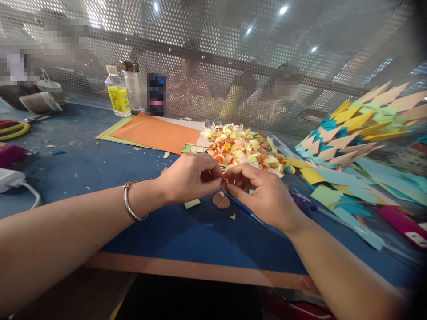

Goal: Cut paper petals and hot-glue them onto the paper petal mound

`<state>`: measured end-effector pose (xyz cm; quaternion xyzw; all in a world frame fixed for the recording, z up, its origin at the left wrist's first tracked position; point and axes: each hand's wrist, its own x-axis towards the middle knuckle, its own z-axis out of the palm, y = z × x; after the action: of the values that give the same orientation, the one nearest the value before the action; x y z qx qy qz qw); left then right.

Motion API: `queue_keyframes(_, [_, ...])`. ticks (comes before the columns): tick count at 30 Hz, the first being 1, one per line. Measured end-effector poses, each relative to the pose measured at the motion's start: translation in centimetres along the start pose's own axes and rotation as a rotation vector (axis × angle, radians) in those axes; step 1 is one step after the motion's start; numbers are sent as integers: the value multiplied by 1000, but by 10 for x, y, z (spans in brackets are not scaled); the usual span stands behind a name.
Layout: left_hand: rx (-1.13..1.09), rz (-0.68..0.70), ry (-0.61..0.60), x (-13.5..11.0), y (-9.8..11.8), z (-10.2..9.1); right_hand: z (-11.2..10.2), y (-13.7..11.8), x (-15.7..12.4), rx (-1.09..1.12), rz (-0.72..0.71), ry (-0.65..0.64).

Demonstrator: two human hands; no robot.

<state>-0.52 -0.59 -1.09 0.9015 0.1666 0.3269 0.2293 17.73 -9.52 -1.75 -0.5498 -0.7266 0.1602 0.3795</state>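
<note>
My left hand [190, 178] and my right hand [258, 191] meet fingertip to fingertip above the blue table [187, 231]. Both pinch something tiny between them that I cannot make out. A silver bangle [130, 202] circles my left wrist. Just beyond the fingers lies a heap of small folded paper flowers [243, 149] in orange, yellow and pink. A small brown paper disc [221, 201] lies on the table under the hands, with paper scraps beside it.
Orange and green paper sheets [155, 133] lie at the back, with a clear bottle with a yellow label [117, 95] and a glass jar [132, 86] behind. Fanned coloured paper strips [360, 133] fill the right. A perforated metal screen [233, 53] closes off the far side.
</note>
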Motion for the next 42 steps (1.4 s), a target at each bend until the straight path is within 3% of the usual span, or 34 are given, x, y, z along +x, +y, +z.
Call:
queue_keyframes(9, [-72,-28,-52,-1,-3,1,0,0,1,-43,-15,39])
queue_keyframes(14, [-187,-250,-45,-2,-3,9,1,1,1,-108,-10,19])
queue_keyframes(21, [-411,-407,-74,-2,-5,11,1,0,3,-125,-32,-30])
queue_keyframes(25, [-460,-416,-61,-3,-8,10,1,0,6,-149,-80,-27])
queue_keyframes(30, [-336,-400,-85,-4,-5,10,1,-1,8,-210,-143,-50])
queue_keyframes(35, [-196,-389,-102,-5,2,6,-1,-3,9,-276,-145,-93])
queue_keyframes(42, [-226,-389,-99,-10,-2,9,0,0,12,-245,-150,-140])
